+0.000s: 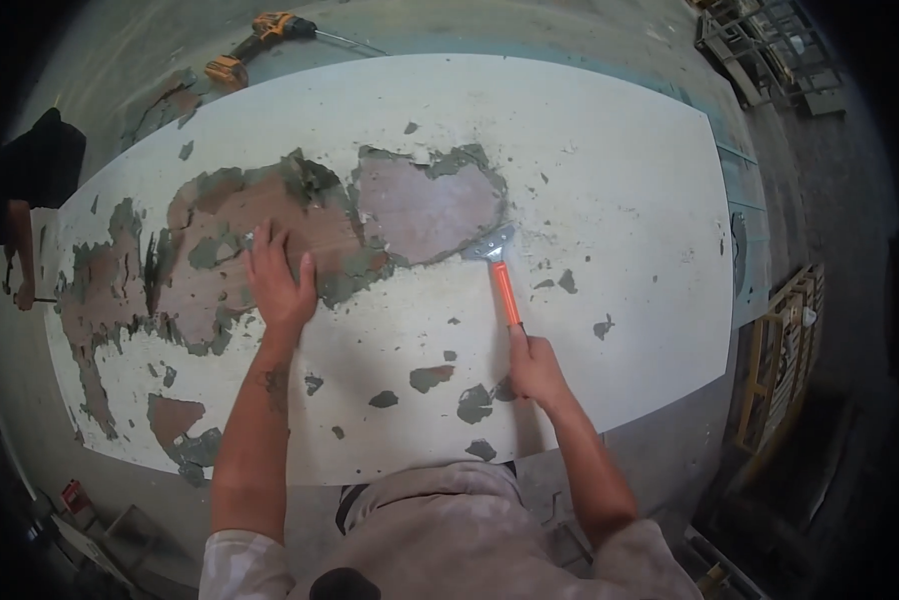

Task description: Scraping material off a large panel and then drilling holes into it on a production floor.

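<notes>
My right hand (537, 365) is wrapped round the orange handle of a scraper (507, 290). Its wide metal blade (491, 244) touches the white panel (610, 330) at the lower right edge of a pinkish bare patch (425, 207) rimmed with grey-green coating. Fingers spread, my left hand (281, 278) lies flat on the larger reddish-brown bare patch (260, 210) to the left. Ragged grey-green coating borders that patch. Loose flakes, such as a reddish-grey one (431, 378) and a dark grey one (476, 403), lie between my arms.
An orange and black power drill (270, 35) with a long bit lies beyond the panel's far edge. Another person's arm (20, 250) holds a thin tool at the left end. Wooden frames (782, 350) stand at right, metal racks (770, 50) at the far right.
</notes>
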The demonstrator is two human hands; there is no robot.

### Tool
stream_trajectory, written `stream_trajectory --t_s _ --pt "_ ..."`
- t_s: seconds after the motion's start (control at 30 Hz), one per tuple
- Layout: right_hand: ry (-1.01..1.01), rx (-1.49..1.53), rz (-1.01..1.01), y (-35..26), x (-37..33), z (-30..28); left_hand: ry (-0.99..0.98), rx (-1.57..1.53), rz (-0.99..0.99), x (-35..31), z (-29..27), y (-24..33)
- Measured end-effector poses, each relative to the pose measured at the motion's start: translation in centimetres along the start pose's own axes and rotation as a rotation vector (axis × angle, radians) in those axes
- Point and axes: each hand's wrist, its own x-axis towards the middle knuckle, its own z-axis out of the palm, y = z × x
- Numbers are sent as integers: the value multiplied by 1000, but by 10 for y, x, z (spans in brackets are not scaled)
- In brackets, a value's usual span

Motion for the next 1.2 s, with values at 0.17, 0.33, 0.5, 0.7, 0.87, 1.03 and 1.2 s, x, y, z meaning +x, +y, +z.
stream_trajectory --t_s 0.17,0.33,0.5,0.7,0.87,1.03,1.2 --pt "39 -78 -262 34 28 -21 -8 49 11 4 -1 -9" --pt "-39 62 -169 28 29 -28 -237 19 299 8 -17 9" --pt "-26 133 -113 21 30 -26 -365 183 403 17 -15 2" --pt "-20 178 -71 23 29 -32 -422 34 514 73 -34 39" --pt "-28 158 -90 17 26 -27 -525 -85 571 137 -17 46" --pt "-26 131 -93 14 24 -31 -539 279 691 186 -14 47" --pt "-27 123 -108 16 24 -39 -909 444 621 181 -11 46"
